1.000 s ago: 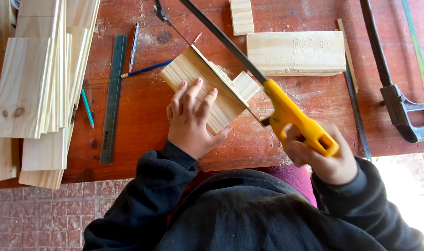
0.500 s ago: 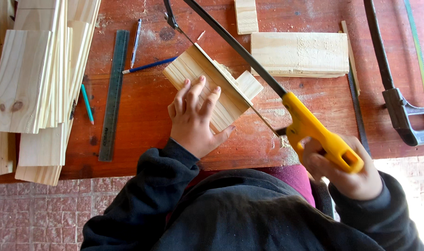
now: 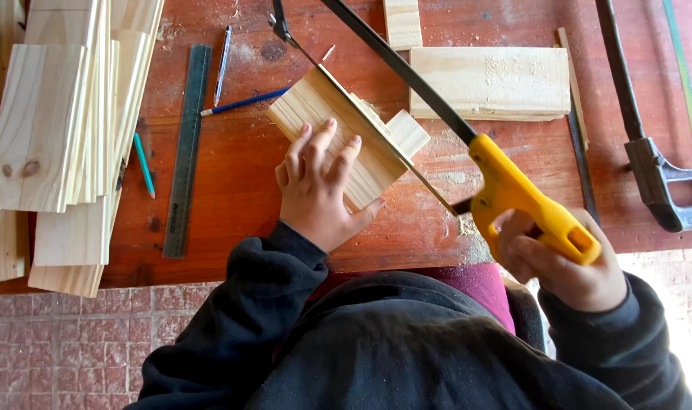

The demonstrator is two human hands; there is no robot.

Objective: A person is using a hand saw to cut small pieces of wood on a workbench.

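Pressure was applied by the left hand [image 3: 319, 190], laid flat with fingers spread, on a pale rectangular block of stacked pine slats [image 3: 338, 137] resting on the reddish wooden tabletop [image 3: 239, 190]. A hacksaw with a black frame and yellow handle [image 3: 513, 190] was gripped by the right hand [image 3: 562, 266], closed around the handle just beyond the table's near edge. Its thin blade was set in the block's right end, beside the left fingertips. A grey metal ruler [image 3: 185, 152] and a stack of pale wooden boards [image 3: 65, 121] were seen further left. No containers were seen
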